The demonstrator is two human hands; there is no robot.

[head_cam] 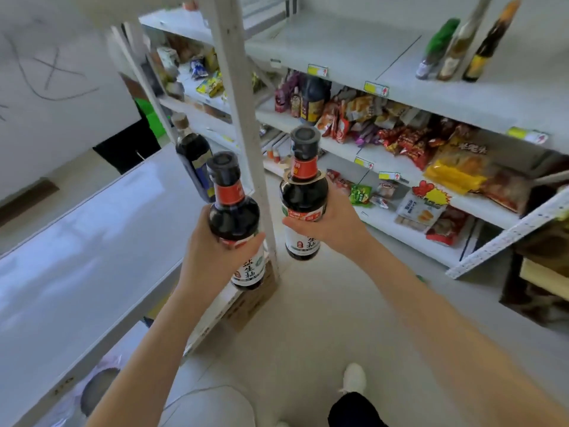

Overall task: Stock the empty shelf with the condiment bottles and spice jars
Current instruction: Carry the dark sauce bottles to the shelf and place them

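Left hand (212, 251) grips a soy sauce bottle (234, 217), right hand (326, 223) grips a second bottle (303, 195), both upright; the empty shelf (92, 241) lies left of both, nearest the left hand; a white post (243, 103) stands between them

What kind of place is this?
Probably a small grocery shop, or a mock-up of one: white metal shelves with yellow price tags on their edges, piles of snack packets, and sauce bottles standing on the upper one.
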